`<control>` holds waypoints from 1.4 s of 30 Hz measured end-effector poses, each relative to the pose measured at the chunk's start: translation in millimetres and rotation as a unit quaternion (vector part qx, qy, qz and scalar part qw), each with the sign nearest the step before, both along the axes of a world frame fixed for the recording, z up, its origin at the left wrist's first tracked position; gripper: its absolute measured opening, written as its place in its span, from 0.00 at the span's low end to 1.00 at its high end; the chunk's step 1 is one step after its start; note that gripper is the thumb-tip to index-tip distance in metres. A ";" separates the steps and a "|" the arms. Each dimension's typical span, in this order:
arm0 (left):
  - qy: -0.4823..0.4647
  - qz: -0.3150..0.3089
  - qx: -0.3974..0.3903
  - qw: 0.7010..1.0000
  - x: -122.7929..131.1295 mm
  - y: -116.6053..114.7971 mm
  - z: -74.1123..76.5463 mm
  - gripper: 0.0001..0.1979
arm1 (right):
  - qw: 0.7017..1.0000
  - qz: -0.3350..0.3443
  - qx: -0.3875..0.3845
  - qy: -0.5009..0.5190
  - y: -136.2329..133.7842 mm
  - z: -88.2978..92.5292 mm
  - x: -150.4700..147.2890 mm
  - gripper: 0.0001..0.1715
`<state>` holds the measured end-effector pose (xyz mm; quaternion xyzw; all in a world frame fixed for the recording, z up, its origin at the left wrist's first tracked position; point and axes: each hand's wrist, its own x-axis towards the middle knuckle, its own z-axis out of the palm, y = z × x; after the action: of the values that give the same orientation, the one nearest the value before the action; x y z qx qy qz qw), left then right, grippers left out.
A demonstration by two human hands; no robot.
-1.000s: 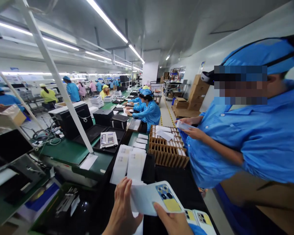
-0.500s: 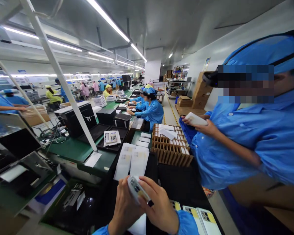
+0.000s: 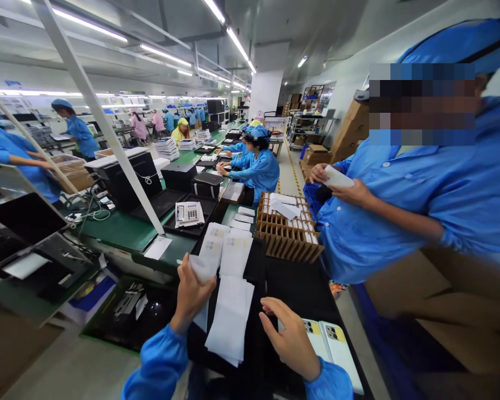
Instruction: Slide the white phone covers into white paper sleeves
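Note:
My left hand is closed around a white phone, which is mostly hidden by the fingers and hard to separate from the white sleeves behind it. My right hand is empty, with fingers apart and curved, above the black mat. Under and beside it lie pale phones with dark camera blocks and yellow patches, one largely covered by the hand. Between my hands is a fanned stack of thin white sleeves. Further stacks of sleeves with faint printing lie just beyond.
A divided cardboard box of white items stands beyond the mat. A calculator rests in a black tray, near a slanted white post. On the right, a co-worker in blue holds a white item. Seated workers line the green bench.
My hands have parted: the right let go of the phone and moved right, while the left carried it up and left. The sleeve stack between them now shows. My view shifted slightly.

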<state>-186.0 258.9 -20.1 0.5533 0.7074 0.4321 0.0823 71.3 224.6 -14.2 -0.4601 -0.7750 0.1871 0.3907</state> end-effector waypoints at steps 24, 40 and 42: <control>0.108 -0.191 -0.141 0.965 35.3 -45.5 -79.9 0.27 | 0.948 -0.062 -0.311 0.011 2.8 -58.5 -47.5 0.39; 0.007 -0.213 -0.146 0.966 35.9 -65.4 -84.1 0.27 | 0.794 -0.122 -0.416 0.425 -6.7 -78.6 -17.2 0.32; -0.046 -0.202 -0.115 0.972 34.0 -69.4 -74.8 0.24 | 0.751 -0.107 -0.425 0.494 -10.1 -69.0 -9.3 0.24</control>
<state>-151.9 189.5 -94.9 0.6511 0.6217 0.3470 0.2630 62.0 214.5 -83.2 -0.5019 -0.2600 0.6555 0.5008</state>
